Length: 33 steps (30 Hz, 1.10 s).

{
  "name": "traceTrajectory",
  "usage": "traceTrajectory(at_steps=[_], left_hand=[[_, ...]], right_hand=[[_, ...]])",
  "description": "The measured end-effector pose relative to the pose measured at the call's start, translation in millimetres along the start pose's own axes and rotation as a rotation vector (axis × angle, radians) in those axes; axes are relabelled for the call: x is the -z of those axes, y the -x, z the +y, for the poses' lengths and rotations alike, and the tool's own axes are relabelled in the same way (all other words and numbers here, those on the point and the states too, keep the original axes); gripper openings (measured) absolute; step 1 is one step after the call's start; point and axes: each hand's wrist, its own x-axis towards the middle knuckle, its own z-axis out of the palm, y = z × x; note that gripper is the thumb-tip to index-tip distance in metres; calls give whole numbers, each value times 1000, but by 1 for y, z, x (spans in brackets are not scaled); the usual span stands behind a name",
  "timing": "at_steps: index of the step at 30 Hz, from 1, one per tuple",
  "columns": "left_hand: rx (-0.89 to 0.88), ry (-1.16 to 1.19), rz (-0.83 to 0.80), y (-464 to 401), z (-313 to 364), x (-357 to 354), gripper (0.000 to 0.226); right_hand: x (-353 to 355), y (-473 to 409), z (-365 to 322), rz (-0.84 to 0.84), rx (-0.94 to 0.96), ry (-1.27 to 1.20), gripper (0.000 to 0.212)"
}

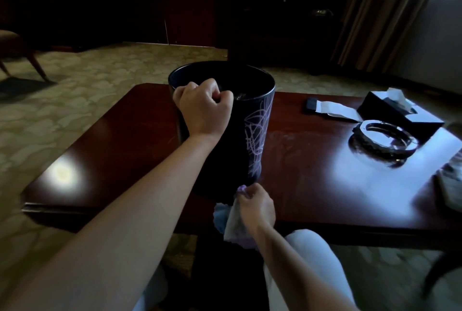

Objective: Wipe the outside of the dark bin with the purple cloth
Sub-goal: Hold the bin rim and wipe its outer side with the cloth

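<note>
**Bin gripped at the rim, cloth held at its foot**

The dark bin (240,135) stands upright on the red-brown table (312,160), set toward the table's left half and close to its near edge. Pale purple scribbled lines cover the bin's right-facing side from below the rim down to the base.

The left hand (203,108) is curled over the near-left part of the rim, fingers hooked inside the opening, knuckles outward — a firm grasp on the bin. The right hand (255,204) sits low at the near edge of the table, just at the bin's base on its right side, fingers bunched around the purple cloth (233,220). A fold of the cloth pokes out above the fingers and touches or nearly touches the bottom of the bin; the rest hangs down past the table edge in front of the person's knee.

Left of the bin the tabletop runs bare to its left edge, with a bright reflected spot on it. To the right lies an open stretch of table, then — well apart from the bin — a glass ashtray (385,138), a black tissue box (397,110) and a small dark object with white paper (330,108) near the far edge. Patterned carpet (100,73) lies beyond the table.
</note>
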Motion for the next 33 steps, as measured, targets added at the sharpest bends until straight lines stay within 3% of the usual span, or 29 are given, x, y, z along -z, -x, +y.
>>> traceTrajectory(at_steps=[3,9,18,24,33], left_hand=[[3,18,-43,-3,-1,1,30],[-4,60,-103,-10,-8,6,32],[-41,128,-130,-14,-12,9,34],[-60,125,-130,-15,-15,9,34],[-76,78,-170,-18,-16,8,32]], right_hand=[[0,7,2,0,29,-27,21],[12,-8,-4,153,-152,-340,10],[-9,-4,-21,145,-243,-457,18],[1,6,-53,231,-68,-588,4],[28,16,-99,289,130,-568,9]])
